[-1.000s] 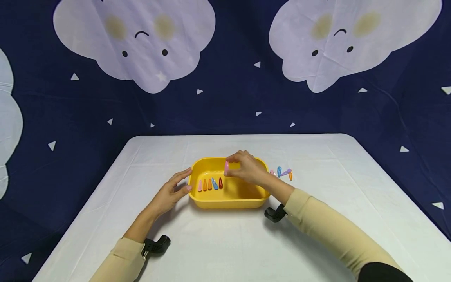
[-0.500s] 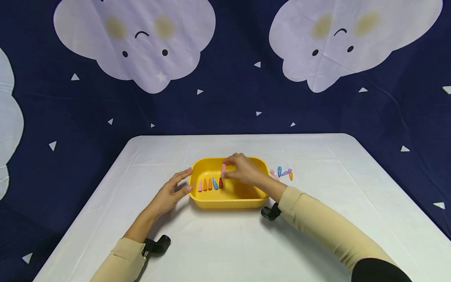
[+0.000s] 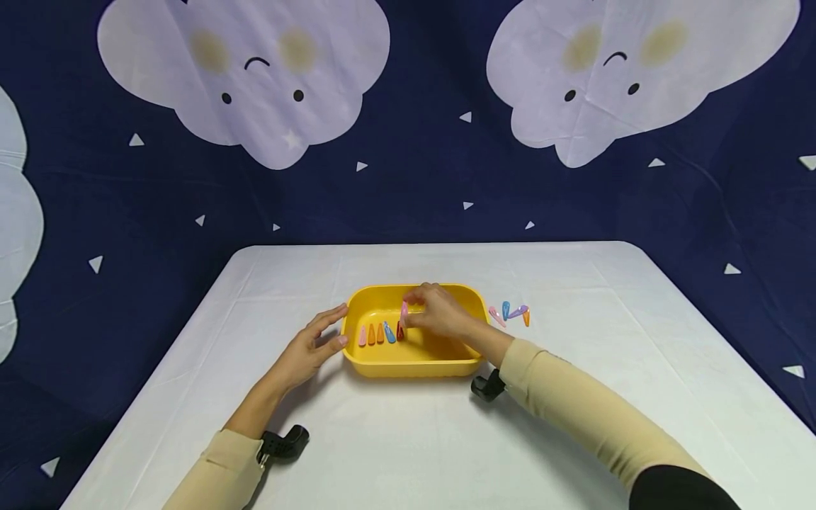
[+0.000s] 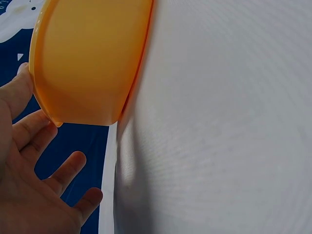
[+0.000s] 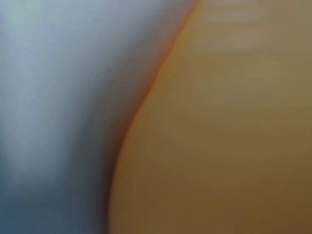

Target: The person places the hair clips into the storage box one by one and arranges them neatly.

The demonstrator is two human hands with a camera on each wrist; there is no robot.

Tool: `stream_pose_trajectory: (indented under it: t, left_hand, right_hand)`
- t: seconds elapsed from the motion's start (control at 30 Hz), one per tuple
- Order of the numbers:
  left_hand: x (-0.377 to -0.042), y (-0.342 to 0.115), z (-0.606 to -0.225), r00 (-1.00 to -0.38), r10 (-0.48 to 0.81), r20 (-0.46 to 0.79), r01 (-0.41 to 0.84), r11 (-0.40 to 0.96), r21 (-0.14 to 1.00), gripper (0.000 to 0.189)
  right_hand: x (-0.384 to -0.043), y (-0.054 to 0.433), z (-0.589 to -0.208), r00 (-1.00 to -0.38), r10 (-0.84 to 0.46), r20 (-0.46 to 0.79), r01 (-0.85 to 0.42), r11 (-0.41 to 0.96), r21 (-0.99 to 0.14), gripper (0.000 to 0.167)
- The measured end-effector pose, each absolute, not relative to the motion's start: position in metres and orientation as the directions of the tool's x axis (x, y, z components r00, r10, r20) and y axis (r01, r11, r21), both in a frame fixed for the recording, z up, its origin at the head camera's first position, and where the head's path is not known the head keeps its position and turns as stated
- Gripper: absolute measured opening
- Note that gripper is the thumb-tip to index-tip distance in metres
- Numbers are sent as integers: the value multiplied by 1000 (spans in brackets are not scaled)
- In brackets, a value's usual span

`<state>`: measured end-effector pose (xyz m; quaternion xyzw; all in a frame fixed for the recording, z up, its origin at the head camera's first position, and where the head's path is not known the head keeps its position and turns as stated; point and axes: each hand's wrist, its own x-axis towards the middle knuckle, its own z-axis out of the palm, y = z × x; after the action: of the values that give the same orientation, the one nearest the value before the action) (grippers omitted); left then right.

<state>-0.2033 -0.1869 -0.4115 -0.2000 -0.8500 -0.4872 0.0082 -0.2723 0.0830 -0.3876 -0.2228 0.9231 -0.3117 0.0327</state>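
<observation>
In the head view my right hand [image 3: 440,310] pinches a pink snap hair clip [image 3: 404,312] between thumb and fingers, upright inside the yellow tub [image 3: 414,369]. Below it, partly covered, lies a dark red hair clip [image 3: 400,331]. Left of that, a row on the tub floor holds a blue clip [image 3: 389,333], two orange clips [image 3: 380,333] and a pink clip [image 3: 363,336]. My left hand [image 3: 312,348] touches the tub's left rim, fingers spread; the left wrist view shows its fingertips at the tub's edge [image 4: 36,92]. The right wrist view shows only the tub's blurred wall [image 5: 219,146].
Several more clips lie on the white table just right of the tub: a pink clip [image 3: 497,316], a blue clip [image 3: 506,310], a purple clip [image 3: 519,312] and an orange clip [image 3: 526,319]. A dark blue cloud-print cloth [image 3: 421,191] hangs behind the table [image 3: 395,446].
My right hand has moved slightly left and lowered the pink hair clip toward the tub floor, near the red one. The left hand has stayed at the rim.
</observation>
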Motion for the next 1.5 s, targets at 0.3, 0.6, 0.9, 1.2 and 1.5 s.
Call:
stream_pose_trajectory:
  t: [0.3, 0.6, 0.9, 1.2, 1.5]
  left_hand:
    - [-203, -187, -411, -917, 336, 213, 354, 443, 824, 53]
    - [-202, -187, -411, -919, 334, 208, 350, 448, 823, 53]
    - [-202, -186, -412, -920, 331, 210, 348, 443, 826, 53]
    - [-201, -186, -411, -915, 342, 214, 358, 443, 822, 53]
    - [-201, -187, -412, -916, 339, 216, 358, 441, 823, 53]
  right_hand:
    - [-274, 84, -394, -893, -449, 25, -378, 719, -583, 43]
    - [-272, 83, -397, -906, -420, -53, -310, 744, -592, 41]
    - [-271, 83, -399, -891, -454, -24, -373, 758, -535, 40]
    - [-271, 82, -403, -888, -460, -10, -402, 786, -470, 41]
    - [-270, 82, -402, -878, -477, -33, -425, 810, -404, 42]
